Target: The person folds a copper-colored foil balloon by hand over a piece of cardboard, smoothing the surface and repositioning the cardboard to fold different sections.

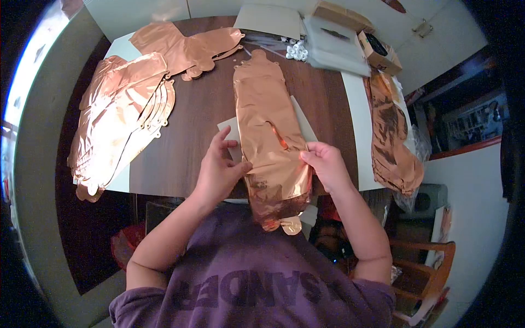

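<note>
A flat, uninflated copper-coloured foil balloon (266, 109) lies lengthwise before me, its near end hanging over the table's front edge. My right hand (326, 164) pinches the balloon's right edge between thumb and fingers. At the left edge, my left hand (223, 167) rests its thumb on the foil while its other fingers are spread apart. Creases run across the foil between the hands, with a bright reddish streak near the middle. Beneath the balloon, a pale sheet (304, 120) shows partly on both sides.
More flat copper foil balloons (117, 109) are stacked at the left, with others (186, 46) behind them. Small white pieces (297, 50) and a clear plastic bag (336, 46) sit at the back. Packaged copper foil (391, 136) overhangs the right edge. A wooden chair (432, 273) stands at lower right.
</note>
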Available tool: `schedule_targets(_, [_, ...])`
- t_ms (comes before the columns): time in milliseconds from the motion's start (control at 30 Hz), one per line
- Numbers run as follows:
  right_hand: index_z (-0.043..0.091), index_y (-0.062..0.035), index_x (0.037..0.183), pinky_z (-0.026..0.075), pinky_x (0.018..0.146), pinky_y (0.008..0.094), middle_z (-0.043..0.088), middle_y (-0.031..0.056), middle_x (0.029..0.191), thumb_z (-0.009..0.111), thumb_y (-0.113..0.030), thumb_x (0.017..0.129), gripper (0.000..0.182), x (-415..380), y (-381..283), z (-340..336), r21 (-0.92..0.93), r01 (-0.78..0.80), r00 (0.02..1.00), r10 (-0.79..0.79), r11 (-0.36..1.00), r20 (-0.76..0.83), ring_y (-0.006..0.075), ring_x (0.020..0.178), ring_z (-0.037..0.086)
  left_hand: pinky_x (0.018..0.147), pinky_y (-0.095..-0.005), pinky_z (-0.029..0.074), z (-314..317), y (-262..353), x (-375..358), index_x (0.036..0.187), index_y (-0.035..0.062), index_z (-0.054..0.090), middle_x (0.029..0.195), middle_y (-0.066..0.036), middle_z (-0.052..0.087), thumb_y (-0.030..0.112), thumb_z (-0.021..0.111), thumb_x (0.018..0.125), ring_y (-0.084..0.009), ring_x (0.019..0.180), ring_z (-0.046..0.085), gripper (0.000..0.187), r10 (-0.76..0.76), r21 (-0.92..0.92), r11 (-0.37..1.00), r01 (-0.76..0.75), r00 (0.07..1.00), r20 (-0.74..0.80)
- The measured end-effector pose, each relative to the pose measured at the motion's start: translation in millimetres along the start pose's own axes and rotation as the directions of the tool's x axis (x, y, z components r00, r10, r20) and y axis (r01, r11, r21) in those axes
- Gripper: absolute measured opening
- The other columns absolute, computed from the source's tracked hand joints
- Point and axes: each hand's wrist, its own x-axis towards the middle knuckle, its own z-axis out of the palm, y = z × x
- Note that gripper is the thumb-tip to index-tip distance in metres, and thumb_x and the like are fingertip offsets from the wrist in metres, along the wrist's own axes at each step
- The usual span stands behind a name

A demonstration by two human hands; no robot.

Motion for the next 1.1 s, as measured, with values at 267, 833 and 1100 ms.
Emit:
schedule_targets(267, [0.060, 0.0049, 0.112, 0.052, 0.065, 0.0282, 0.071, 0.0096, 0.083, 0.065, -0.007, 0.092, 0.024, 10, -1, -4, -0.307, 0.053, 0.998, -0.064, 0.950, -0.025, 0.0124, 0.073, 0.066, 0.078, -0.0278, 0.057, 4, 2, -5, 0.151, 0.0053, 0.022, 0.132, -0.018, 0.046, -0.012, 0.068, 0.082, -0.0211, 0.099, 0.065, 0.085, 0.057, -0.005, 0.998, -0.057, 0.998, 0.030])
schedule_targets(833, [0.057, -0.0010, 0.124, 0.048, 0.088, 0.0451, 0.059, 0.0159, 0.108, 0.071, -0.012, 0.084, 0.044, 1, -7, 14, -0.841, 0.212, 0.917, -0.398, 0.498, -0.005, 0.0338, 0.099, 0.059, 0.069, -0.0317, 0.056, 15, 14, -14, 0.152, 0.0074, 0.026, 0.130, -0.022, 0.048, -0.003, 0.072, 0.081, -0.0211, 0.078, 0.066, 0.086, 0.237, 0.389, 0.895, -0.220, 0.971, 0.003])
schedule_targets(1100, [0.033, 0.0043, 0.146, 0.026, 0.113, 0.0567, 0.033, 0.0324, 0.148, 0.060, -0.044, 0.092, 0.077, -27, 10, 52, -0.885, 0.366, 0.860, -0.469, 0.288, 0.202, 0.0492, 0.137, 0.032, 0.068, -0.0307, 0.054, 19, 18, -16, 0.152, 0.0035, 0.026, 0.126, -0.020, 0.052, -0.002, 0.071, 0.081, -0.0176, 0.074, 0.063, 0.084, 0.169, 0.300, 0.942, -0.150, 0.985, -0.039])
